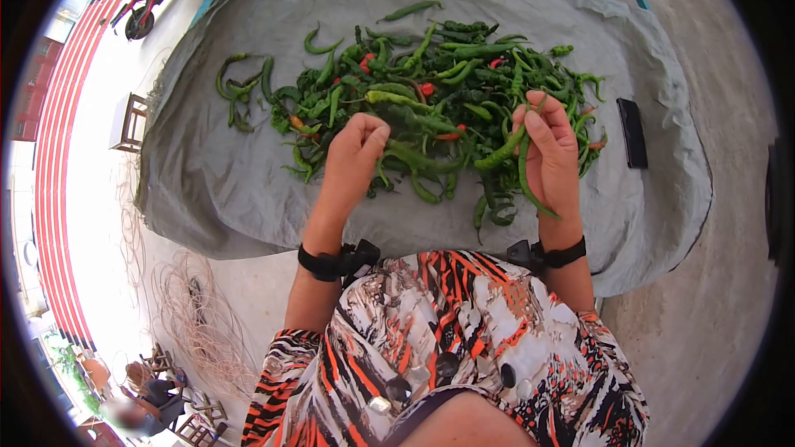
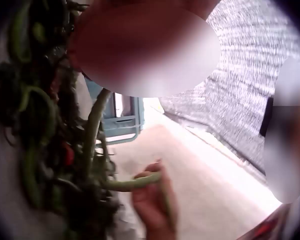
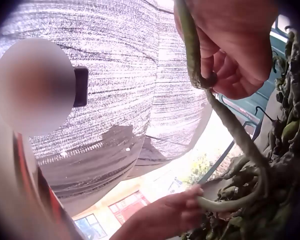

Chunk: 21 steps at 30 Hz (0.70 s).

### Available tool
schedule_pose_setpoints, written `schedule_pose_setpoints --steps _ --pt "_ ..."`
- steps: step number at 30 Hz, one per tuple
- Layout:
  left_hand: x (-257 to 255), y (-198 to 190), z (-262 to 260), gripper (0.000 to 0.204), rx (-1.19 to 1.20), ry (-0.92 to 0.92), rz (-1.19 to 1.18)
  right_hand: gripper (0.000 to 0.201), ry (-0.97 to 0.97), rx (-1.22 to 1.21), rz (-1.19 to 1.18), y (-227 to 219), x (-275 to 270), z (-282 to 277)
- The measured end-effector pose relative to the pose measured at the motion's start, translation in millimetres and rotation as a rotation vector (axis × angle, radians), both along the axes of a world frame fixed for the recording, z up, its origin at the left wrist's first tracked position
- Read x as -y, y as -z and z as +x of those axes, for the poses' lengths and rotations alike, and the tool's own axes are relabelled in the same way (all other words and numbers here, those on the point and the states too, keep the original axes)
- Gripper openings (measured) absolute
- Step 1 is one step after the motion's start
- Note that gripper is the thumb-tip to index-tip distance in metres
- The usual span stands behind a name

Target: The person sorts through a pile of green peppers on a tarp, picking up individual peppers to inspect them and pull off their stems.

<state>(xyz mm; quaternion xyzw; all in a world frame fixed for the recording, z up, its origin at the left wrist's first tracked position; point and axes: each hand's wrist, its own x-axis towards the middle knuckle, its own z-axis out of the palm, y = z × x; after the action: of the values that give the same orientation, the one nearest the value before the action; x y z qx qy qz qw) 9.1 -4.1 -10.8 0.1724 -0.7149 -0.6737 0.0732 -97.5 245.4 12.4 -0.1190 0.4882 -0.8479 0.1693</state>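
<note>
A broad heap of green chili peppers (image 1: 397, 103), with a few red ones mixed in, lies on a grey cloth (image 1: 232, 190). At the heap's near left side my left hand (image 1: 354, 153) pinches the end of a long green chili pepper (image 3: 230, 204), its curved shape blurred in the head view. My right hand (image 1: 552, 145), over the heap's right side, holds long green chili peppers between thumb and fingers. One chili pepper (image 1: 527, 172) hangs down across the palm, and another points left toward the heap. A blurred patch hides much of my left hand in the left wrist view.
A black phone (image 1: 632, 134) lies on the cloth to the right of the heap. Several chili peppers (image 1: 240, 91) lie apart at the left. Beyond the cloth stand a small wooden stool (image 1: 129, 122), a red two-wheeler (image 1: 149, 4) and coils of thin wire (image 1: 199, 306). A person sits at lower left.
</note>
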Motion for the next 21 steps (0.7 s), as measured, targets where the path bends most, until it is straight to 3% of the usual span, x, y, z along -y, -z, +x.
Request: schedule_pose_setpoints --steps 1,4,7,10,13,16,19,21 --pt "-3 8 -2 0.02 -0.022 -0.036 -0.126 0.025 0.007 0.001 -0.037 -1 1 0" --pt "-17 1 0 0.031 -0.119 -0.027 -0.176 0.025 -0.006 0.036 -0.14 -3 1 -2" --pt "-30 -23 1 0.038 -0.067 0.294 -0.098 0.024 -0.053 0.062 -0.231 -5 3 -5" --pt "-42 -13 -5 0.038 -0.081 0.451 0.0 0.024 -0.117 0.078 -0.302 -6 8 -4" --pt "-49 3 -9 0.034 -0.08 0.453 0.078 0.024 -0.131 0.106 -0.327 -3 9 -4" --pt "-43 -8 -5 0.025 -0.044 0.537 -0.022 0.024 -0.115 0.136 -0.318 -2 7 -5" --pt "-48 -8 -6 0.02 0.002 0.625 0.086 0.023 -0.162 0.141 -0.334 2 7 -6" --pt "-53 0 -7 0.018 -0.082 0.622 -0.006 0.023 -0.178 0.151 -0.338 3 8 -5"
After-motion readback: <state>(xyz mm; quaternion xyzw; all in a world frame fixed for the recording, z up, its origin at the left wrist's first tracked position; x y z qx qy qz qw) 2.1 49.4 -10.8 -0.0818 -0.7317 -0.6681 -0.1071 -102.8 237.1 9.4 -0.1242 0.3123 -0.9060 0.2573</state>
